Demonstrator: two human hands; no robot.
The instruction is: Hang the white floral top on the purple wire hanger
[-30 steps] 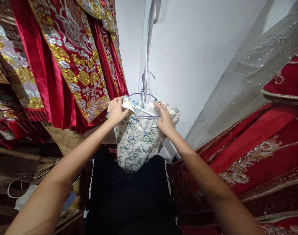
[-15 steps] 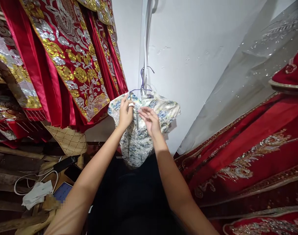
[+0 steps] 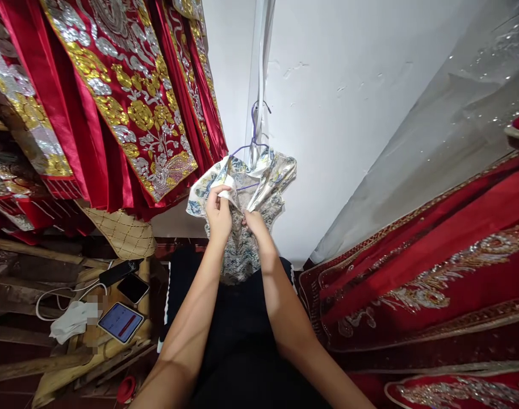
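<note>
A floral blouse (image 3: 239, 244) in white, blue and green hangs on a thin purple hanger (image 3: 254, 133) against the white wall. Its neckline is pulled apart at the front, so the hanger's lower bar shows inside. My left hand (image 3: 219, 213) pinches the left front edge of the blouse, folding its pale inner side outward. Lower and to the right, my right hand (image 3: 254, 222) has its fingers closed on the other front edge. Exactly what lies under the right fingertips is too small to make out.
Red embroidered garments (image 3: 140, 113) hang at the left, and more red beaded fabric (image 3: 413, 284) fills the right. A wooden stool (image 3: 144, 272) at lower left bears a lit phone (image 3: 121, 322), a dark phone (image 3: 133, 288), a black power bank (image 3: 118, 272), a white cable and tissue (image 3: 70, 322).
My right hand has moved down and closed on the blouse's front edge. The neckline is now spread open, with the left edge folded outward. The view has shifted slightly.
</note>
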